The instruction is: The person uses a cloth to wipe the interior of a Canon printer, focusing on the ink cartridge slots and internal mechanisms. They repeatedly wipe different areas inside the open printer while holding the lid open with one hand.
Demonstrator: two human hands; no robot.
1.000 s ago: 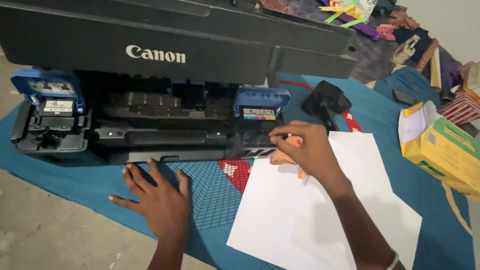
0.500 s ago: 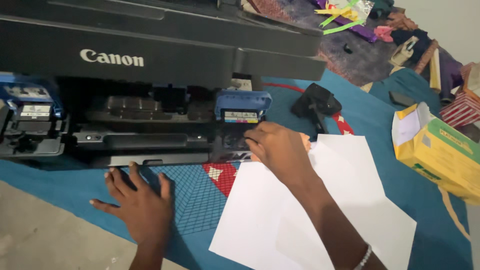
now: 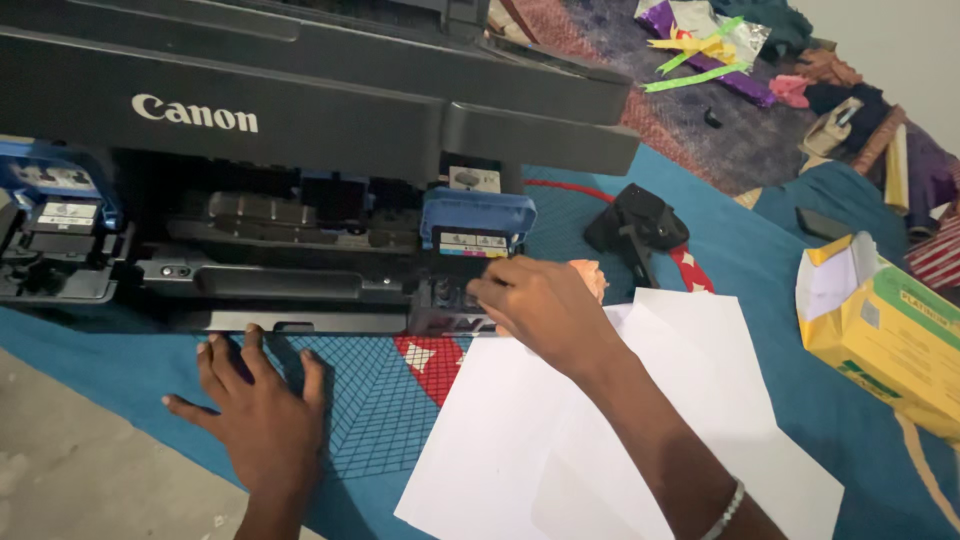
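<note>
A black printer (image 3: 300,110) stands open on a blue patterned cloth (image 3: 380,400), its lid raised. Blue ink-tank covers stand up at its left end (image 3: 50,180) and right end (image 3: 478,218). My right hand (image 3: 535,305) is at the right ink tanks (image 3: 450,300), fingers closed on a crumpled orange cloth (image 3: 588,275) that peeks out behind the knuckles. My left hand (image 3: 255,410) lies flat with fingers spread on the blue cloth, fingertips touching the printer's front edge.
White paper sheets (image 3: 640,430) lie under my right forearm. A black part (image 3: 640,225) sits right of the printer. A yellow-green open box (image 3: 885,335) is at the right edge. Coloured clutter (image 3: 780,70) fills the back right. Bare concrete floor (image 3: 70,460) shows front left.
The view has shifted, so the printer sits further left. My right hand has moved left from the paper to the right ink tanks with the orange cloth. The left hand stays flat.
</note>
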